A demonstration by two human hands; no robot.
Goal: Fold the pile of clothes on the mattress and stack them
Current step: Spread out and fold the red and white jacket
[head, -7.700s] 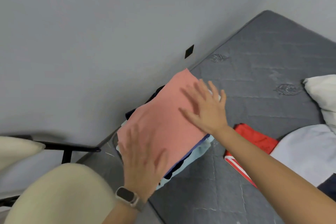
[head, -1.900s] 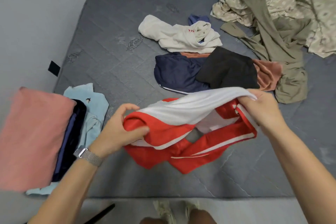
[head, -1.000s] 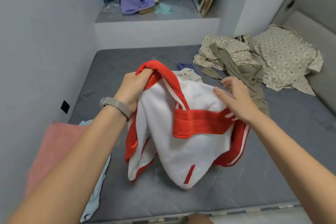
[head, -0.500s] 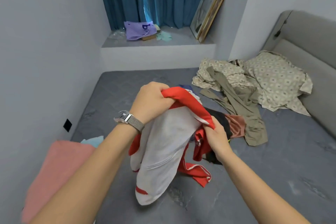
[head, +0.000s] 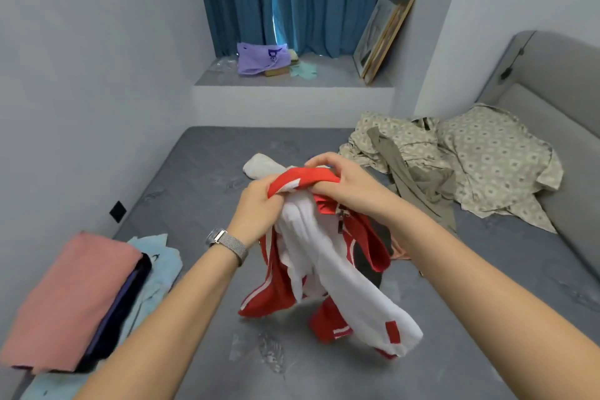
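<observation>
Two hands hold one red and white garment (head: pixel 311 256) up over the grey mattress (head: pixel 454 318). The left hand (head: pixel 256 209), with a mesh-strap watch (head: pixel 227 242) on its wrist, has its fingers curled into the bunched white cloth just under the red band at the top. The right hand (head: pixel 344 180) sits just beside it, higher and slightly farther off, with thumb and fingers pinching that red band from above. The two hands almost touch. Below them the garment hangs crumpled, a white sleeve with a red patch trailing toward the near right and the red striped parts dropping to the mattress.

At the near left edge of the mattress lies the stack of folded clothes (head: pixel 74 299), a pink piece on top, dark ones under it and a light blue one at the bottom, well apart from the hands. Beyond the hands lie a white garment (head: pixel 259 166) and a dark one (head: pixel 367 263), mostly hidden behind the held cloth. A patterned beige sheet (head: pixel 480 166) and an olive garment (head: pixel 412 182) are heaped at the far right, near the grey headboard (head: pixel 552 75).
</observation>
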